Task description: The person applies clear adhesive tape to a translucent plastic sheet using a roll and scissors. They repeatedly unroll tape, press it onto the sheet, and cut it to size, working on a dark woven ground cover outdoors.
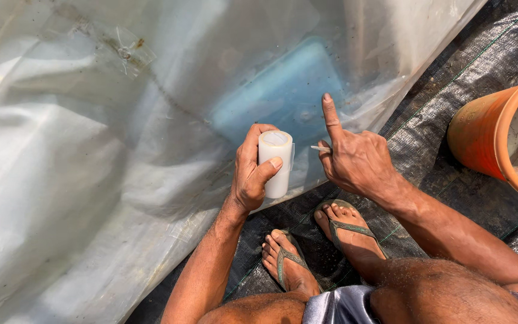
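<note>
My left hand grips a white roll of clear tape, held upright over the edge of a large translucent plastic sheet. My right hand hovers just right of the roll, index finger pointing up, thumb and another finger pinching a thin pale strip that looks like the tape's loose end. A blue shape shows dimly through the plastic behind both hands.
An orange bucket stands at the right edge on black woven ground cover. My feet in grey-green flip-flops rest on that cover below my hands. A taped patch marks the plastic at upper left.
</note>
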